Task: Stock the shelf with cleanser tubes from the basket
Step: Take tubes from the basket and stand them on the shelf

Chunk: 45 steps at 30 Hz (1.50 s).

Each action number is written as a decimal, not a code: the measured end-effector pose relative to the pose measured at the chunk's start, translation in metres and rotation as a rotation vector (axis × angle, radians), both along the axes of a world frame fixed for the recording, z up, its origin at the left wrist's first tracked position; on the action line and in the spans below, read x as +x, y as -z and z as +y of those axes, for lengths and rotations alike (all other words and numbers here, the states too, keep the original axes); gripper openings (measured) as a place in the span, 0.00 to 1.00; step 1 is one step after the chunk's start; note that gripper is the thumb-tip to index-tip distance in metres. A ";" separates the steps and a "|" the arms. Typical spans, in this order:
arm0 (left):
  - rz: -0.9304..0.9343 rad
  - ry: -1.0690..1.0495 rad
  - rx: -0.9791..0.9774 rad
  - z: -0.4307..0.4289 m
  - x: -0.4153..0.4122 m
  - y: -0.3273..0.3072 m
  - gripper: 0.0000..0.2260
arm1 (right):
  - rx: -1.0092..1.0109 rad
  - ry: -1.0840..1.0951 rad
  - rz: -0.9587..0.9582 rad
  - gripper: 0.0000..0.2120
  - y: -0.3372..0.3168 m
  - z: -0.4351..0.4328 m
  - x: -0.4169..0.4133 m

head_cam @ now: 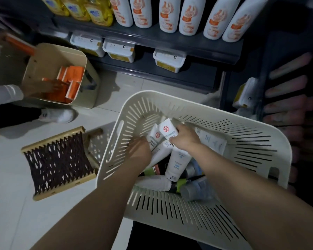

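Hands: my right hand (185, 139) grips one red-seal tube (167, 129); my left hand (140, 150) is blurred, so I cannot tell its grip.
Container: white basket (170, 210) holds two red-seal tubes plus other tubes (179, 163).

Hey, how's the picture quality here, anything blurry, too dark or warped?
Head view: the left hand is smeared by motion, while the right hand gripping a white tube is fairly sharp. Head view: the right edge is very dark, so the bottles there barely show. Head view: the wide lens bends the shelf edge into a curve.
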<state>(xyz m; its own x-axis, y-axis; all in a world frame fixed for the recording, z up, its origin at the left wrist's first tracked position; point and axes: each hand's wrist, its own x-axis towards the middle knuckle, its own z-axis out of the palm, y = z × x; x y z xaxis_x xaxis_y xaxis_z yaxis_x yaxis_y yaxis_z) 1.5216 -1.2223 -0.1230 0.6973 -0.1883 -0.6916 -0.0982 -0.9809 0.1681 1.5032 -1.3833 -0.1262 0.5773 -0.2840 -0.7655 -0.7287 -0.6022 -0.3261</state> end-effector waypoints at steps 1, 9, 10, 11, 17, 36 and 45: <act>0.014 -0.014 -0.011 -0.001 0.002 -0.002 0.16 | 0.019 0.021 -0.028 0.20 -0.003 -0.003 -0.003; 0.243 -0.271 -0.300 -0.014 0.013 -0.038 0.12 | 0.166 0.268 -0.332 0.14 -0.044 -0.012 -0.033; 0.253 -0.322 -0.360 -0.015 0.012 -0.045 0.14 | 0.174 0.312 -0.371 0.12 -0.051 -0.012 -0.035; 0.252 -0.366 -0.422 -0.016 0.010 -0.053 0.15 | 0.177 0.349 -0.412 0.11 -0.060 -0.013 -0.037; 0.388 -0.597 -0.734 -0.020 -0.006 -0.100 0.17 | 0.154 0.479 -0.592 0.11 -0.108 -0.029 -0.047; 0.490 -0.251 -0.769 -0.020 -0.026 -0.212 0.10 | 0.130 0.894 -0.845 0.10 -0.239 -0.027 -0.140; 0.571 0.039 -0.824 0.000 -0.046 -0.264 0.08 | 0.053 1.096 -0.946 0.06 -0.301 0.036 -0.196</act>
